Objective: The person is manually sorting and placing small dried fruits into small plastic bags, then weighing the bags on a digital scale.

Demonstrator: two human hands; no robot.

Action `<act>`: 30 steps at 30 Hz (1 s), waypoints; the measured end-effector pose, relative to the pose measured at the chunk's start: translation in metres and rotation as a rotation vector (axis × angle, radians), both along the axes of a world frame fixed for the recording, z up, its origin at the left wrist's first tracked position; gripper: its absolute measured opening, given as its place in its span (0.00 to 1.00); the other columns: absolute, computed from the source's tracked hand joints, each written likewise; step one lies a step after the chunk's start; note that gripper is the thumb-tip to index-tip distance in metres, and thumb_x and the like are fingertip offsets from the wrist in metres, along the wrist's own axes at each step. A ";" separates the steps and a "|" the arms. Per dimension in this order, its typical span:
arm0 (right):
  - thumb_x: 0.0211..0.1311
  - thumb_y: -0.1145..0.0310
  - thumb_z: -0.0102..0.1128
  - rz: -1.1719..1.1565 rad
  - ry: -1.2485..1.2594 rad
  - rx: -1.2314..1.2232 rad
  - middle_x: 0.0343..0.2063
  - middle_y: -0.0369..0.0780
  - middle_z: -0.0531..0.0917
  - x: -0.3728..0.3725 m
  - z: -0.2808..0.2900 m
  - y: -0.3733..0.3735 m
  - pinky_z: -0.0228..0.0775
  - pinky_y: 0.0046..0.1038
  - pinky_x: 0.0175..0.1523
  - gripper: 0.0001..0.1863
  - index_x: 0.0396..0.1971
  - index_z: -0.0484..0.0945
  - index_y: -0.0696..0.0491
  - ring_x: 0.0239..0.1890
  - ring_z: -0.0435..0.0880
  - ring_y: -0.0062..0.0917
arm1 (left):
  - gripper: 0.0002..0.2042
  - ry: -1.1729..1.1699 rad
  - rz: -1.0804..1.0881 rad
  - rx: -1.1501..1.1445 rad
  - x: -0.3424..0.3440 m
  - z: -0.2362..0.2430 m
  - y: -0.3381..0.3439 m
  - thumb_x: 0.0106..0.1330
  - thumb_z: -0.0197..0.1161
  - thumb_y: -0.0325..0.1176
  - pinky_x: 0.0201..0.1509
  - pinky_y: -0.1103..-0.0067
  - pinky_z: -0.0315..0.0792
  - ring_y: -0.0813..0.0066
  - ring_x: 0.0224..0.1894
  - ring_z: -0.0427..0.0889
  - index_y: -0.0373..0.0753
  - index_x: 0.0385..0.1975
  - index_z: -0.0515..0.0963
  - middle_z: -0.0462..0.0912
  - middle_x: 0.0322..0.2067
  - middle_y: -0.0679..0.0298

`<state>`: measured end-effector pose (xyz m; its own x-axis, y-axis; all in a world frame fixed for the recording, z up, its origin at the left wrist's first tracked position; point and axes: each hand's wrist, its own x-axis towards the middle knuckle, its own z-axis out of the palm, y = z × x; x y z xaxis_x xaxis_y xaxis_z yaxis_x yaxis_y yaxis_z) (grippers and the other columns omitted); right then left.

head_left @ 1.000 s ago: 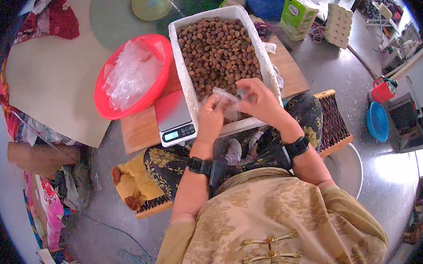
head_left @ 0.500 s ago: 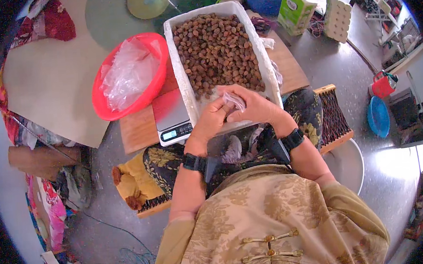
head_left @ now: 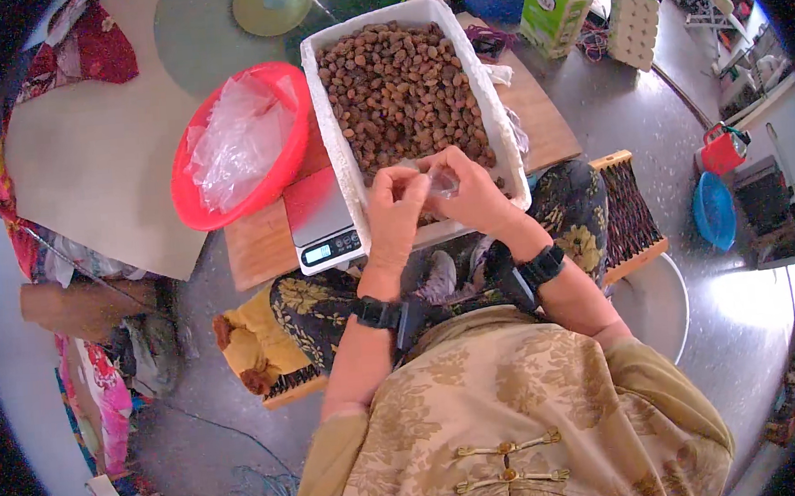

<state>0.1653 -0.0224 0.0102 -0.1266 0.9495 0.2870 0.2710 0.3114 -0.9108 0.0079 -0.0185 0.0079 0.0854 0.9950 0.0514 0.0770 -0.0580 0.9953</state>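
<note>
A small clear plastic bag [head_left: 444, 186] is pinched between my two hands, over the near end of a white foam box [head_left: 340, 155]. My left hand [head_left: 393, 213] has thumb and fingertips closed at the bag's left edge. My right hand [head_left: 475, 193] grips its other side, with fingers curled over the top. Brown, wrinkled, nut-sized dried fruits [head_left: 402, 91] fill the box beyond my hands. The bag's lower part is hidden by my fingers, and I cannot tell whether it contains anything.
Left of the box stands a red basin [head_left: 298, 154] with loose clear plastic bags [head_left: 244, 141]. A flat digital scale [head_left: 331, 251] with a lit display sits against the box, on a wooden board [head_left: 252, 249]. A green tissue pack [head_left: 554, 11] and an egg tray [head_left: 634, 27] are at the far right.
My hands have shifted slightly, and the fingers of both have changed their hold on the bag. The bag now shows as a clear, spread film instead of a bunched strip.
</note>
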 end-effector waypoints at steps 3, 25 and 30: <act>0.44 0.77 0.71 -0.003 0.011 0.063 0.42 0.46 0.80 -0.005 -0.008 0.000 0.74 0.31 0.52 0.28 0.49 0.71 0.56 0.47 0.82 0.36 | 0.08 0.019 -0.031 0.045 0.006 -0.005 -0.001 0.68 0.62 0.33 0.39 0.83 0.73 0.82 0.35 0.77 0.37 0.41 0.75 0.79 0.35 0.68; 0.47 0.65 0.78 -0.330 0.027 -0.048 0.27 0.36 0.81 0.021 0.020 -0.003 0.73 0.27 0.38 0.19 0.36 0.78 0.54 0.30 0.77 0.22 | 0.09 0.468 0.056 0.141 -0.027 0.032 0.014 0.65 0.62 0.30 0.45 0.76 0.76 0.72 0.39 0.83 0.37 0.42 0.81 0.85 0.38 0.60; 0.49 0.62 0.78 -0.364 0.052 0.024 0.26 0.34 0.80 0.024 -0.001 0.006 0.73 0.27 0.38 0.18 0.32 0.78 0.54 0.30 0.77 0.19 | 0.09 0.692 -0.071 0.297 -0.029 0.015 0.019 0.61 0.63 0.30 0.44 0.69 0.77 0.57 0.39 0.84 0.36 0.40 0.80 0.84 0.37 0.52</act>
